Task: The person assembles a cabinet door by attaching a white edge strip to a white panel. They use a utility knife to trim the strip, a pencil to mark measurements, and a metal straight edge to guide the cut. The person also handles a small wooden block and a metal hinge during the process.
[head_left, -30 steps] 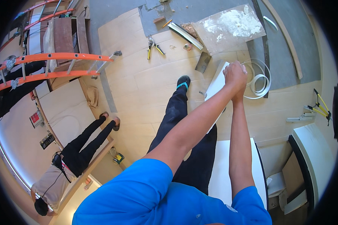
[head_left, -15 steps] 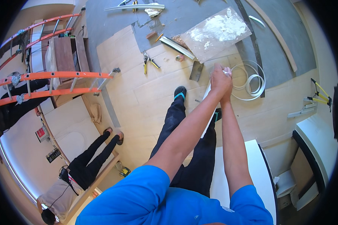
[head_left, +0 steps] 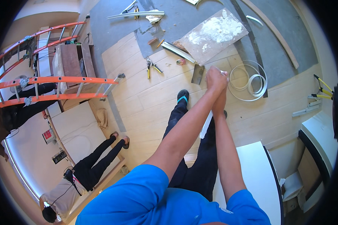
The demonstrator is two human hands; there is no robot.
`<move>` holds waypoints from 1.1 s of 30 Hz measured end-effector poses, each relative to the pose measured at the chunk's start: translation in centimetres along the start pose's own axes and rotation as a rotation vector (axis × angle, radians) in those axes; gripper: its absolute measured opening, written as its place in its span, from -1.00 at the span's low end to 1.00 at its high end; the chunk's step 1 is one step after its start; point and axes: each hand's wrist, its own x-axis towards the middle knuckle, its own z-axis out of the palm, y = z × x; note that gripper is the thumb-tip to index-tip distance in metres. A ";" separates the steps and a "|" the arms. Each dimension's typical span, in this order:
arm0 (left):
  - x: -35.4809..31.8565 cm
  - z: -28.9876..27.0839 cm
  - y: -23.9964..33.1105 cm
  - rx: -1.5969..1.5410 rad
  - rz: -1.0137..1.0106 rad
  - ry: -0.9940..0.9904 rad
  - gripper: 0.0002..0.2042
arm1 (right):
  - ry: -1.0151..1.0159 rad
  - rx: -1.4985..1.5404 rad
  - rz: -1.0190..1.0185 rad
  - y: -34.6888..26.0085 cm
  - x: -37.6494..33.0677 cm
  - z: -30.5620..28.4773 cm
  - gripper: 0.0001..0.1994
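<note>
Both my arms stretch forward and come together over the floor beyond my feet. My left hand (head_left: 215,78) is closed around one end of a thin white strip (head_left: 205,126), a bit of which pokes out by the fingers. Right up against it, my right hand (head_left: 220,98) is mostly hidden behind the left hand and wrist; what its fingers do cannot be made out. The strip runs back toward my legs, partly covered by my left forearm. Just left of my hands lies a dark flat blade (head_left: 197,74), and to their right a coil of white edging strip (head_left: 256,83).
Yellow-handled snips (head_left: 152,69), a small can (head_left: 180,62) and a plaster-smeared board (head_left: 217,34) lie on the floor ahead. Orange ladders (head_left: 56,80) stand at left. Two other people are there, one at a ladder, one lower left (head_left: 64,191). A white panel (head_left: 244,172) is beside me.
My clasped hands have shifted slightly left and toward me. Less of the white strip shows between my arms. The whole view has swung a little, moving the surroundings rightward.
</note>
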 end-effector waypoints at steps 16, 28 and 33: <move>3.1 0.1 -2.6 0.260 0.198 -0.059 -0.56 | -0.125 -0.105 0.413 -0.4 -6.1 2.2 -0.18; 4.8 -0.2 -5.7 -0.082 0.314 -0.162 -0.61 | -0.024 -0.081 0.283 -0.8 -6.2 3.3 -0.22; 4.1 0.1 -4.9 -0.107 0.320 -0.212 -0.60 | -0.005 -0.057 0.258 -0.2 -6.4 2.6 -0.20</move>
